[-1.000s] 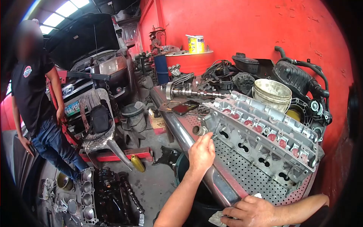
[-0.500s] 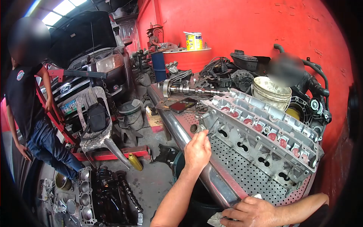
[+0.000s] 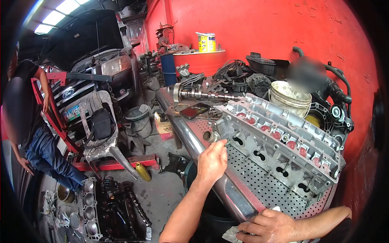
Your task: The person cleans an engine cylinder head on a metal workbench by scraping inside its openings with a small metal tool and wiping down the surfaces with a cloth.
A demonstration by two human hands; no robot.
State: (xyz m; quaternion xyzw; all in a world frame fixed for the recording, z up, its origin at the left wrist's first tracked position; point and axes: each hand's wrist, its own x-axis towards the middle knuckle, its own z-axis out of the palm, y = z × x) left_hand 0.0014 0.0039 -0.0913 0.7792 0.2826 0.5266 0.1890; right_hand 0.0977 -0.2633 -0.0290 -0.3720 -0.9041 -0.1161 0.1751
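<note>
Reaching up from the lower centre, the left hand (image 3: pixel 211 162) has its fingertips (image 3: pixel 222 145) pinched together at the near end of the cylinder head (image 3: pixel 279 148), just below the short round pipe stub (image 3: pixel 210 137) that projects from that end. Whether the fingers grip a small part or only touch the casting cannot be told. The right hand (image 3: pixel 269 227) lies low at the front edge of the desk (image 3: pixel 259 184), fingers curled loosely and pressed down on a pale rag (image 3: pixel 231 234); the rag is under the hand rather than gripped.

The cylinder head rests tilted on the perforated metal desk top, running from the left hand towards the far right. Red-tipped valve parts (image 3: pixel 291 144) show in a row along its upper face.

Behind it on the desk:
- a camshaft (image 3: pixel 206 95) lying across the far end;
- a dark phone (image 3: pixel 195 110) just in front of the camshaft;
- a dirty white bucket (image 3: pixel 289 98) beside the cylinder head's far side.

On the floor at lower left lies an engine block (image 3: pixel 111 206). Another person (image 3: pixel 24 121) stands at the left by a car (image 3: pixel 93 69) with its bonnet raised.
</note>
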